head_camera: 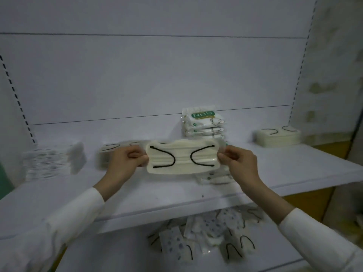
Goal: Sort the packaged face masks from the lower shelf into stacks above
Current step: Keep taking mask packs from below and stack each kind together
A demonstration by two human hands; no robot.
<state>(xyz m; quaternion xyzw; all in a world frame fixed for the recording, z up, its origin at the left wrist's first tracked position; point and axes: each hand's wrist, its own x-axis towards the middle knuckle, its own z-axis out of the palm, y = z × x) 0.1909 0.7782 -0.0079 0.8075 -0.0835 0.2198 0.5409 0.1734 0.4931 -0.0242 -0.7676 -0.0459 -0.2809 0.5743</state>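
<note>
A cream packaged face mask (182, 157) with black ear loops is held flat above the upper shelf (294, 169). My left hand (127, 160) pinches its left edge and my right hand (238, 161) pinches its right edge. On the upper shelf stand a blurred stack of white masks (51, 160) at the left, a cream stack (110, 152) partly behind my left hand, a stack of green-labelled packs (204, 122) behind the held mask, and a cream stack (278, 135) at the right. A loose pile of mixed masks (208, 234) lies on the lower shelf.
White back panels and slotted uprights (16, 99) frame the shelving. More green-labelled packs (216, 177) lie under the held mask on the upper shelf. The shelf's front edge (176, 214) runs between my forearms, above the lower pile.
</note>
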